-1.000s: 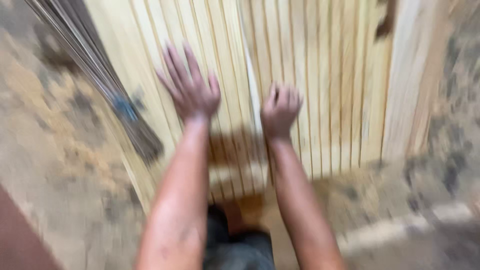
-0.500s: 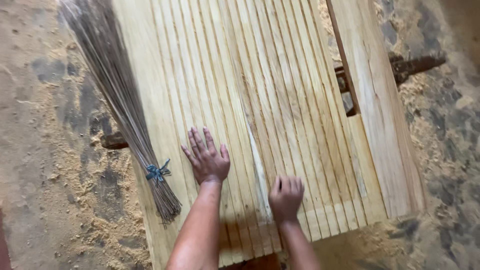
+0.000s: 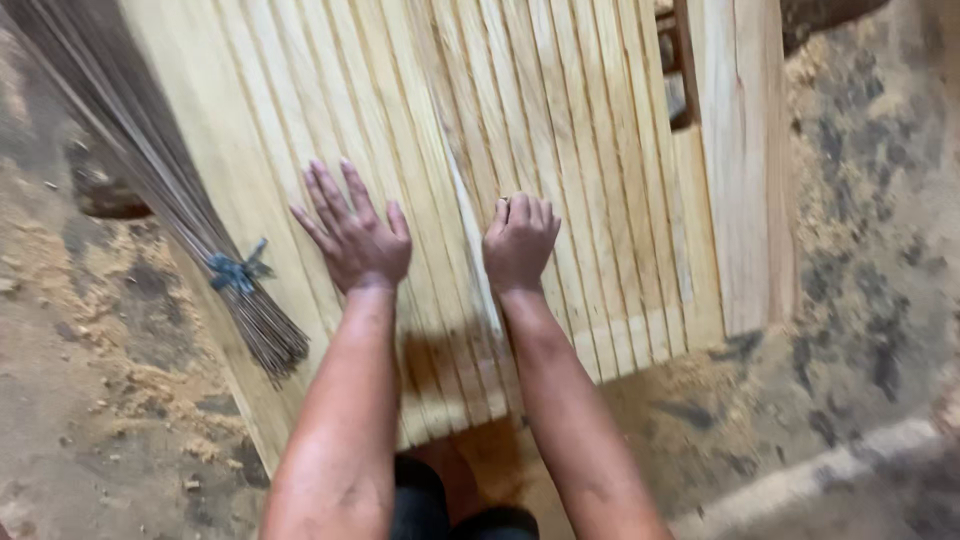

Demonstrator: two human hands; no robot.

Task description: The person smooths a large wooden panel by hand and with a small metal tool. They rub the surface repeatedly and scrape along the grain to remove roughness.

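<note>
A row of pale wooden slats (image 3: 560,150) lies side by side, running away from me. My left hand (image 3: 352,235) rests flat on the slats with its fingers spread. My right hand (image 3: 519,243) presses on the slats a little to the right, fingers curled and close together, with a ring on one finger. Neither hand holds anything. A thin pale strip (image 3: 474,250) runs between the two hands.
A bundle of thin brown sticks tied with dark string (image 3: 235,272) lies along the left edge of the slats. A wider plank (image 3: 742,170) lies at the right. Sawdust (image 3: 140,390) covers the dirt floor around the wood.
The view has shifted closer over the slats. Both hands stay on the wood, my right hand now level with my left instead of nearer to me.
</note>
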